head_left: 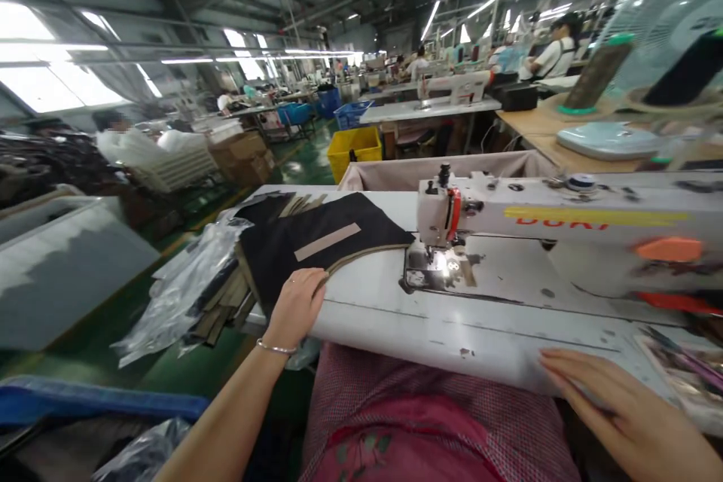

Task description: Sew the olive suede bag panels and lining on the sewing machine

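A black fabric panel (327, 230) with a beige strip on it and an olive edge lies on the white sewing table. My left hand (299, 300), with a bracelet at the wrist, is closed on its near edge, the fingers bent over the cloth. The panel's right tip reaches the presser foot area of the sewing machine (434, 230), where a light shines on the needle plate. Over the table's front edge at the right, my right hand (602, 395) is open, fingers stretched out and holding nothing.
At the table's left end, stacked fabric pieces (226, 305) lie with clear plastic wrap (186, 279). Behind the table are a pink cloth-lined bin (452, 167) and a yellow crate (355, 152). Thread cones (602, 75) stand back right. A small tray (686, 369) lies at right.
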`<state>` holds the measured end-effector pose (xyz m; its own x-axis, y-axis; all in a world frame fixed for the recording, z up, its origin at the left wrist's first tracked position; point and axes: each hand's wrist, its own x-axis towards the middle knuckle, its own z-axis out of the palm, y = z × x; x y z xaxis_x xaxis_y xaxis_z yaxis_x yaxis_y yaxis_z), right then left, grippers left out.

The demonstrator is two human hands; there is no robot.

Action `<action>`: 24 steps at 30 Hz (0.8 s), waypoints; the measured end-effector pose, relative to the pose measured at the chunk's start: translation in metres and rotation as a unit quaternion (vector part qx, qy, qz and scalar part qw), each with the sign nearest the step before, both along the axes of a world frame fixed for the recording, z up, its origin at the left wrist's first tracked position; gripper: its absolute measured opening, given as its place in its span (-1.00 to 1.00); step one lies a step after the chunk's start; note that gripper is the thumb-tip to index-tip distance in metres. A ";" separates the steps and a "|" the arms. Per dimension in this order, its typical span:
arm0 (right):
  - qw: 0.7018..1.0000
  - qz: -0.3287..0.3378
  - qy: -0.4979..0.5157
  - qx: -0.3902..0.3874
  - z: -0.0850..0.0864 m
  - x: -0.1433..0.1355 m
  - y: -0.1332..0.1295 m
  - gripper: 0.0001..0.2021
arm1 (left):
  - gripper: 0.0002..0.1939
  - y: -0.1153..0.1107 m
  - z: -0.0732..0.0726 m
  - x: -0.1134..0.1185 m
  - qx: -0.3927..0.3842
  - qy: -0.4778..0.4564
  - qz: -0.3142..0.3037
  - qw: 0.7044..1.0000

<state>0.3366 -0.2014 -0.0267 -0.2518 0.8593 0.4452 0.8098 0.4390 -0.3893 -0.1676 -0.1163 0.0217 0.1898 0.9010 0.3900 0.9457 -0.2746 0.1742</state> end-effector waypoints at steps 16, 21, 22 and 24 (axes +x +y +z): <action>0.980 0.184 -0.008 -0.072 0.003 -0.132 0.071 -0.74 | -0.55 -0.053 -0.013 -0.093 -0.209 -0.127 0.017 0.969; 0.977 0.200 -0.022 -0.066 0.010 -0.172 0.104 -0.67 | -0.64 -0.066 0.016 -0.111 -0.256 -0.177 0.035 0.950; 0.977 0.201 -0.031 -0.058 0.009 -0.181 0.111 -0.63 | -0.60 -0.068 0.019 -0.115 -0.260 -0.187 0.039 0.947; 0.977 0.201 -0.060 -0.043 0.007 -0.198 0.121 -0.51 | -0.47 -0.070 0.020 -0.123 -0.242 -0.203 0.062 0.947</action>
